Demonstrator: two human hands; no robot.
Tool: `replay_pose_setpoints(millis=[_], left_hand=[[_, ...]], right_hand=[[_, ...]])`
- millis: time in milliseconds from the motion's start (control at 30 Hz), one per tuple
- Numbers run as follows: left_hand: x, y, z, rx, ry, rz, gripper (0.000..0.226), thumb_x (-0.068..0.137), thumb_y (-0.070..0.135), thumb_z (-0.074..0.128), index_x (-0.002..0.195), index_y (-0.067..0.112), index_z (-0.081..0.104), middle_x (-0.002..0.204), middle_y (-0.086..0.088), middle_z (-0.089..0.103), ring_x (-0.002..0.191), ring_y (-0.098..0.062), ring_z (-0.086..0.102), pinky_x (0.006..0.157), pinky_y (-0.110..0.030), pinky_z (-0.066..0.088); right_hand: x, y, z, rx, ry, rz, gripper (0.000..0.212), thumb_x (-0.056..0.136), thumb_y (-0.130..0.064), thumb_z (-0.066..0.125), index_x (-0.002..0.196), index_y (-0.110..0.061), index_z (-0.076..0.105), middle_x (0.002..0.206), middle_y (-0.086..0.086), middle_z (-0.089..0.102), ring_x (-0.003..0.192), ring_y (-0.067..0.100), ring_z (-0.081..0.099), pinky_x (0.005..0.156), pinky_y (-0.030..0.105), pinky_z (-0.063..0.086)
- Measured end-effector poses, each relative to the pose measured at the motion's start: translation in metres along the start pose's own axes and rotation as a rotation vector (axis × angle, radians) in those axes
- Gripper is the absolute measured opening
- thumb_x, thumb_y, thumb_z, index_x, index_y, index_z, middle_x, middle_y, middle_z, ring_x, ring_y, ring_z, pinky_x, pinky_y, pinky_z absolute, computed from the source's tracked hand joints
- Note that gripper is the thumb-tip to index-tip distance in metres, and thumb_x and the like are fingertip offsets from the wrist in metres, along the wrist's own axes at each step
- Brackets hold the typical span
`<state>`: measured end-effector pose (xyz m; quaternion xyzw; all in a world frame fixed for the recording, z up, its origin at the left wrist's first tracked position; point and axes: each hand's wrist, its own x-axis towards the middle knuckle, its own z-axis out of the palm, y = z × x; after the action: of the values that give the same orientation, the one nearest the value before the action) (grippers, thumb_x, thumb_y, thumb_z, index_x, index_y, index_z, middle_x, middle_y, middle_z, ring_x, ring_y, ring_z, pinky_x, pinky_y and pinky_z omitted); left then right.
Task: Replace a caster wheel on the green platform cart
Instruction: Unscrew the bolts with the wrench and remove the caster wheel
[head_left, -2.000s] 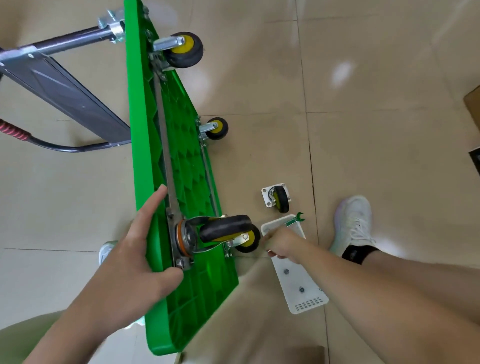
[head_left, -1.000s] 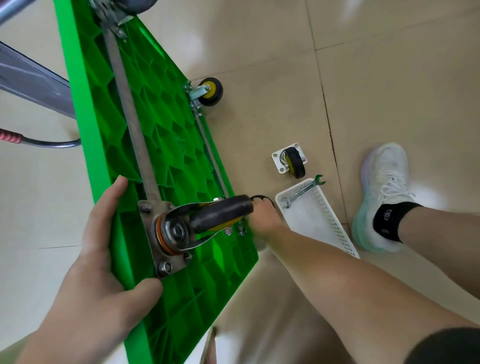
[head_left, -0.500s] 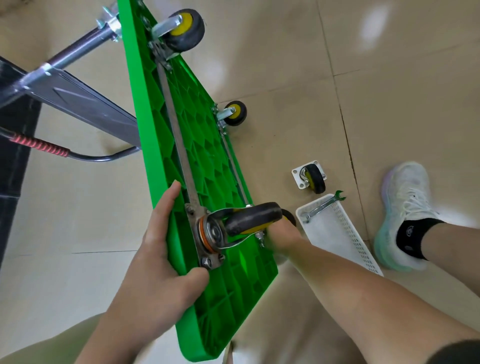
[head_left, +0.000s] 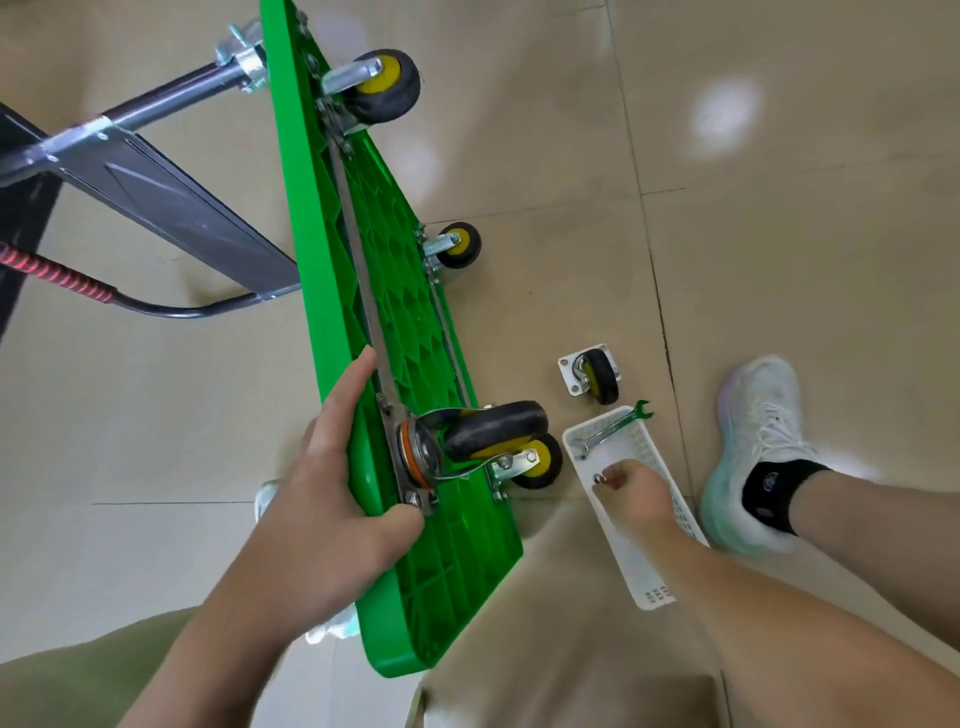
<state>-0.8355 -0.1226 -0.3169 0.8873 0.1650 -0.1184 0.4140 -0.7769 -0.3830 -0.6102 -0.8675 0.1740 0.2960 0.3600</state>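
The green platform cart (head_left: 395, 322) stands on its long edge, its ribbed underside facing right. My left hand (head_left: 332, 483) grips its top edge beside the near swivel caster (head_left: 488, 431), thumb by the mounting plate. Another caster (head_left: 535, 462) sits at the cart's lower near corner. A loose caster wheel (head_left: 592, 375) lies on the floor to the right. My right hand (head_left: 631, 491) is down in the white tray (head_left: 652, 577), fingers curled and pinching a small metal fastener (head_left: 597, 478). A green-tipped wrench (head_left: 615, 427) lies across the tray's far end.
Two more casters (head_left: 384, 85) (head_left: 460, 245) are mounted farther along the cart. The cart's folded handle with a red grip (head_left: 57, 278) sticks out left. A foot in a white shoe (head_left: 753, 452) rests right of the tray on the tiled floor.
My right hand has left the lower near caster and moved right into the white tray, where it now pinches a fastener. My left hand keeps its grip on the cart.
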Motion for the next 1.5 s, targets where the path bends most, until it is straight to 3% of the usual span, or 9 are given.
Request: replay_pose_setpoints(millis=[100, 267, 400, 600, 867, 933, 1033, 1200, 1500], left_hand=[[0.001, -0.005, -0.003, -0.008, -0.028, 0.013, 0.115, 0.064, 0.027, 0.074, 0.146, 0.078, 0.012, 0.148, 0.017, 0.053, 0.128, -0.012, 0.062, 0.11, -0.044, 0.05], [0.006, -0.017, -0.004, -0.002, -0.053, 0.071, 0.117, 0.079, 0.027, 0.085, 0.146, 0.079, 0.005, 0.144, 0.026, 0.04, 0.117, 0.029, 0.043, 0.097, -0.009, 0.035], [0.006, -0.019, -0.005, 0.01, -0.059, 0.093, 0.111, 0.084, 0.034, 0.082, 0.147, 0.078, 0.003, 0.149, 0.016, 0.04, 0.128, 0.002, 0.048, 0.109, -0.025, 0.036], [0.007, -0.013, -0.012, -0.041, -0.079, 0.082, 0.089, 0.084, 0.048, 0.072, 0.144, 0.081, 0.015, 0.156, 0.008, 0.042, 0.138, -0.014, 0.051, 0.118, -0.044, 0.042], [0.017, -0.012, -0.038, 0.173, -0.189, 0.103, 0.079, 0.083, 0.068, 0.072, 0.148, 0.071, 0.027, 0.135, 0.01, 0.044, 0.092, 0.002, 0.063, 0.083, -0.006, 0.043], [0.016, -0.011, -0.044, 0.165, -0.23, 0.112, 0.085, 0.079, 0.073, 0.069, 0.15, 0.071, 0.023, 0.136, 0.012, 0.043, 0.101, 0.004, 0.061, 0.083, -0.001, 0.04], [0.012, -0.016, -0.047, 0.088, -0.264, 0.133, 0.086, 0.082, 0.065, 0.072, 0.151, 0.071, 0.02, 0.149, 0.012, 0.04, 0.132, -0.005, 0.051, 0.108, -0.017, 0.043], [0.005, -0.018, -0.046, -0.011, -0.281, 0.133, 0.082, 0.091, 0.049, 0.072, 0.153, 0.067, 0.021, 0.158, 0.012, 0.035, 0.104, -0.002, 0.07, 0.095, -0.019, 0.054], [0.003, -0.015, -0.043, -0.095, -0.286, 0.085, 0.08, 0.098, 0.029, 0.072, 0.153, 0.064, 0.025, 0.161, 0.008, 0.032, 0.105, -0.019, 0.075, 0.104, -0.039, 0.056]], right_hand=[[-0.013, -0.008, -0.009, 0.024, -0.041, 0.011, 0.019, 0.094, -0.017, 0.065, 0.113, -0.019, 0.069, 0.108, 0.002, 0.069, 0.091, 0.021, 0.064, 0.076, 0.027, 0.051], [-0.066, -0.065, -0.022, 0.194, -0.162, -0.156, 0.011, 0.089, -0.019, 0.076, 0.097, -0.025, 0.076, 0.094, -0.009, 0.074, 0.09, 0.008, 0.068, 0.07, 0.011, 0.045], [-0.119, -0.112, -0.037, 0.383, -0.303, -0.284, 0.015, 0.086, -0.019, 0.08, 0.079, -0.032, 0.078, 0.084, -0.009, 0.077, 0.079, 0.006, 0.071, 0.073, 0.015, 0.052], [-0.175, -0.149, -0.053, 0.574, -0.423, -0.406, 0.019, 0.088, -0.017, 0.078, 0.09, -0.036, 0.08, 0.093, -0.003, 0.079, 0.088, 0.012, 0.074, 0.081, 0.023, 0.058], [-0.197, -0.169, -0.051, 0.635, -0.404, -0.398, 0.02, 0.091, -0.013, 0.075, 0.109, -0.02, 0.077, 0.095, -0.003, 0.079, 0.092, 0.012, 0.074, 0.082, 0.024, 0.059], [-0.198, -0.171, -0.05, 0.611, -0.392, -0.414, 0.018, 0.092, -0.018, 0.074, 0.11, -0.022, 0.077, 0.097, -0.005, 0.078, 0.093, 0.01, 0.074, 0.087, 0.028, 0.06], [-0.197, -0.172, -0.047, 0.538, -0.348, -0.45, 0.012, 0.094, -0.029, 0.072, 0.104, -0.027, 0.078, 0.095, -0.008, 0.078, 0.091, 0.008, 0.073, 0.09, 0.034, 0.06], [-0.196, -0.174, -0.04, 0.555, -0.331, -0.463, 0.008, 0.093, -0.029, 0.072, 0.098, -0.026, 0.078, 0.092, -0.009, 0.077, 0.089, 0.007, 0.072, 0.089, 0.036, 0.059], [-0.198, -0.171, -0.04, 0.471, -0.318, -0.605, 0.013, 0.098, -0.033, 0.063, 0.097, -0.04, 0.074, 0.092, -0.015, 0.076, 0.088, 0.002, 0.071, 0.076, 0.015, 0.055]])
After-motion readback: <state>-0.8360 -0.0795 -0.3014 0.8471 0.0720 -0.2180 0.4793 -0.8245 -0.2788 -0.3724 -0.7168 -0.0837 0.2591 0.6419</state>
